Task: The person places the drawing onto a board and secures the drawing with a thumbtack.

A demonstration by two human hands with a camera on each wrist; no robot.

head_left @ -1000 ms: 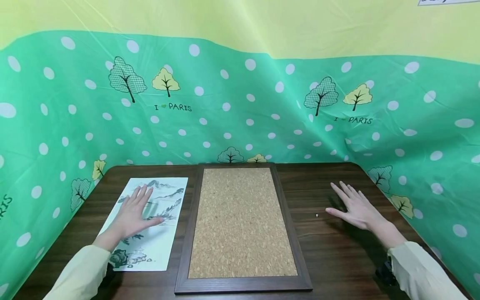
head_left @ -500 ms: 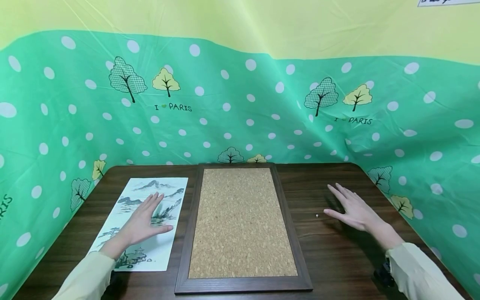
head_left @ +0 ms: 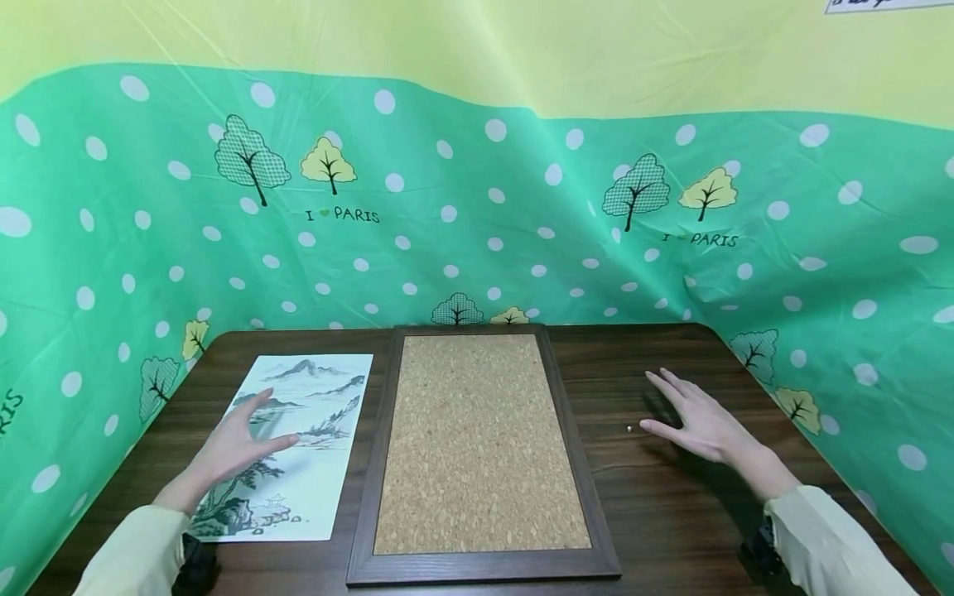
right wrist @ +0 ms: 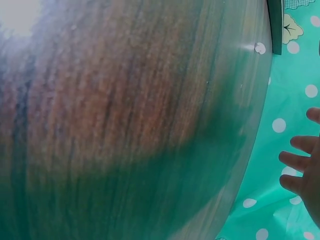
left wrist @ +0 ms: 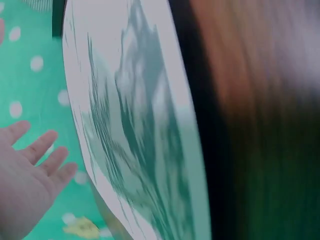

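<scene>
A sheet of paper with an ink landscape (head_left: 328, 480) lies flat on the left of the table. Over its left part hovers my left hand (head_left: 231, 447), fingers extended and thumb spread, holding nothing. In the left wrist view that hand (left wrist: 25, 185) appears apart from the sheet (left wrist: 145, 125). In the middle lies a cork board (head_left: 477, 447) with a dark frame (head_left: 484, 567). My right hand (head_left: 701, 426) hovers over the right side, fingers extended and holding nothing. Just beyond its thumb sits a tiny whitish thing (head_left: 629, 429), rounded in the right wrist view (right wrist: 260, 48); its kind is unclear.
The dark wooden table (head_left: 641, 530) bears all of these. Behind and at both sides hangs a green and yellow cloth (head_left: 477, 182) with white dots and printed trees. Part of a white label (head_left: 887, 5) shows at the top right.
My left hand first moves right over the sheet, then back left toward its left edge. The right hand drifts slightly left, nearer the tiny whitish thing. Sheet and board stay put.
</scene>
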